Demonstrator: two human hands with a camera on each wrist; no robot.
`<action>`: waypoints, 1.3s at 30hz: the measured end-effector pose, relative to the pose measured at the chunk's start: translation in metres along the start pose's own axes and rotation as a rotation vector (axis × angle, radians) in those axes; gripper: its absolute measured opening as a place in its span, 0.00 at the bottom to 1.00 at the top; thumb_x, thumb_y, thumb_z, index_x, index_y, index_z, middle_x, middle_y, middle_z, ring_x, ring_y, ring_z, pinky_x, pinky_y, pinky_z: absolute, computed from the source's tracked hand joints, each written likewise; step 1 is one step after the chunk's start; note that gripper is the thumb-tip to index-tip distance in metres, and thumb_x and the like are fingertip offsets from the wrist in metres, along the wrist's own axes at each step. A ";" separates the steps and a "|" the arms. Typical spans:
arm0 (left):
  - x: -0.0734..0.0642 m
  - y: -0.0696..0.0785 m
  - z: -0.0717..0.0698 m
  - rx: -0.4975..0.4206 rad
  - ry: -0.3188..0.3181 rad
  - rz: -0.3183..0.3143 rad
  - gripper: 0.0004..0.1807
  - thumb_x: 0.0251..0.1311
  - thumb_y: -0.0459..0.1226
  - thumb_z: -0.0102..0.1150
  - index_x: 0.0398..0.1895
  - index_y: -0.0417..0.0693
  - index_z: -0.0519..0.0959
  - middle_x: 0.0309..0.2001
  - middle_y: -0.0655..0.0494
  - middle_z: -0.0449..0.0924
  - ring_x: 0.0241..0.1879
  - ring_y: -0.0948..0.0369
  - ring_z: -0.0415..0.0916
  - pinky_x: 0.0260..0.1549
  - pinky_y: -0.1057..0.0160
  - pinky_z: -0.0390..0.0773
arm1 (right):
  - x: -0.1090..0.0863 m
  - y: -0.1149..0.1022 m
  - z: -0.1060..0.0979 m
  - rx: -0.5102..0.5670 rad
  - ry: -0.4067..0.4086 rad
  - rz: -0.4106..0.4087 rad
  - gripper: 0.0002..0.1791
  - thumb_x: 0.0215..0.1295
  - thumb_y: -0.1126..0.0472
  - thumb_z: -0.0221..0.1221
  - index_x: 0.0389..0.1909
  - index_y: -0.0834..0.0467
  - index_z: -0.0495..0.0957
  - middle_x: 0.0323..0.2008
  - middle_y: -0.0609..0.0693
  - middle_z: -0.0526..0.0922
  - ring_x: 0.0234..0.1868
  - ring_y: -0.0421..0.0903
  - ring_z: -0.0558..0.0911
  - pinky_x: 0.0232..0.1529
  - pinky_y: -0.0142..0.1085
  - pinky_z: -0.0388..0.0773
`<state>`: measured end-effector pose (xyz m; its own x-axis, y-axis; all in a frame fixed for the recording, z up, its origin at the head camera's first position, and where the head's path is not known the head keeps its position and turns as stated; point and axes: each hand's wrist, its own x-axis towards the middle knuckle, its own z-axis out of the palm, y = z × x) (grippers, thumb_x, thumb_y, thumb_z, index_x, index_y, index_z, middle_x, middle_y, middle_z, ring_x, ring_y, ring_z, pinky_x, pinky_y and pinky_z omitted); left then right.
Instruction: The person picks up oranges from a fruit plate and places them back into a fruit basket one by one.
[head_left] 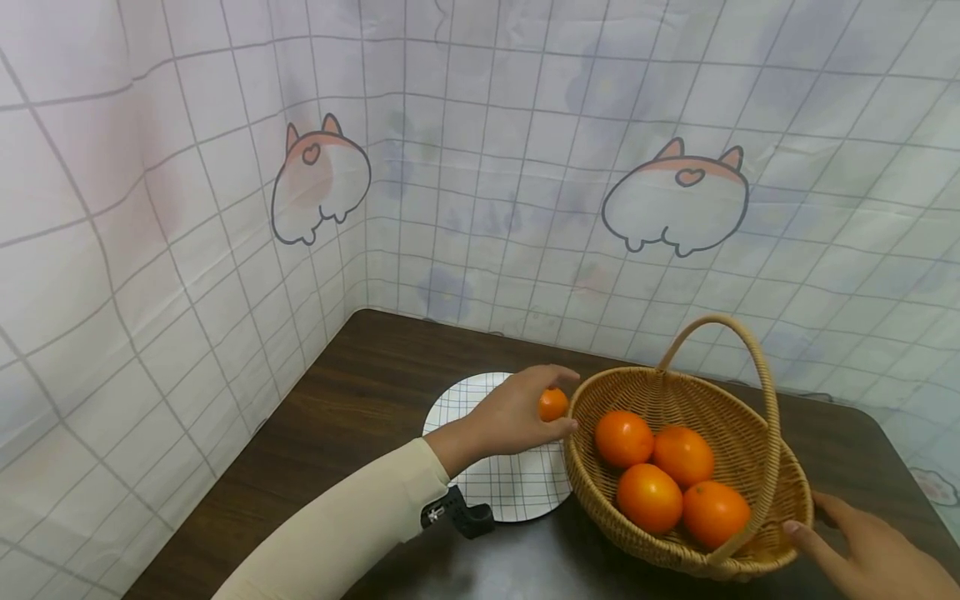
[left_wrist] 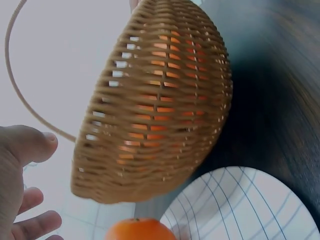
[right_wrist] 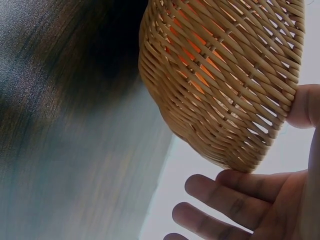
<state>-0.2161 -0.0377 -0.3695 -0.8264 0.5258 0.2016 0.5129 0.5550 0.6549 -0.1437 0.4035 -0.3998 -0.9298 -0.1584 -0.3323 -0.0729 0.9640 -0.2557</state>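
Observation:
A wicker basket [head_left: 600, 500] with an arched handle stands on the table, several oranges [head_left: 651, 498] inside. At its right end my right hand [head_left: 873, 546] pinches the rim; the right wrist view shows the thumb [right_wrist: 302, 106] at one side and the index finger [right_wrist: 250, 184] against the end. My left hand [head_left: 517, 412] hovers over a round white checked plate [head_left: 517, 492], fingers spread and fingertips beside the basket's left rim. Beyond its palm a single orange [head_left: 553, 404] shows between thumb and fingers, apart from them in the left wrist view.
The dark wooden table [head_left: 315, 450] ends at the back against a hanging white gridded curtain [head_left: 510, 167] with cartoon animal prints. A second curtain side runs along the left. On my left wrist is a black strap [head_left: 468, 512].

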 end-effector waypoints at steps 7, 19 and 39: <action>-0.007 -0.019 -0.002 -0.014 0.017 -0.060 0.34 0.63 0.44 0.70 0.71 0.50 0.71 0.67 0.56 0.73 0.62 0.53 0.75 0.56 0.59 0.77 | -0.004 -0.005 -0.002 -0.007 0.001 0.005 0.48 0.79 0.34 0.41 0.65 0.81 0.63 0.55 0.80 0.74 0.48 0.75 0.79 0.39 0.64 0.79; -0.012 -0.054 0.003 0.045 0.040 -0.161 0.33 0.62 0.43 0.71 0.69 0.50 0.73 0.67 0.53 0.74 0.63 0.52 0.74 0.58 0.50 0.76 | -0.007 -0.007 -0.001 -0.012 -0.002 0.015 0.48 0.79 0.34 0.41 0.64 0.82 0.63 0.55 0.81 0.73 0.48 0.76 0.79 0.38 0.65 0.79; -0.004 -0.071 0.024 0.125 0.009 -0.158 0.37 0.61 0.41 0.71 0.74 0.49 0.69 0.73 0.51 0.67 0.72 0.53 0.63 0.69 0.50 0.65 | -0.010 -0.009 0.001 -0.003 -0.025 0.047 0.50 0.78 0.32 0.41 0.64 0.81 0.63 0.55 0.81 0.73 0.48 0.75 0.79 0.37 0.66 0.78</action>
<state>-0.2432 -0.0637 -0.4342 -0.9006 0.4202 0.1109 0.4012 0.7059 0.5837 -0.1333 0.3964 -0.3952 -0.9228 -0.1185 -0.3667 -0.0308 0.9712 -0.2364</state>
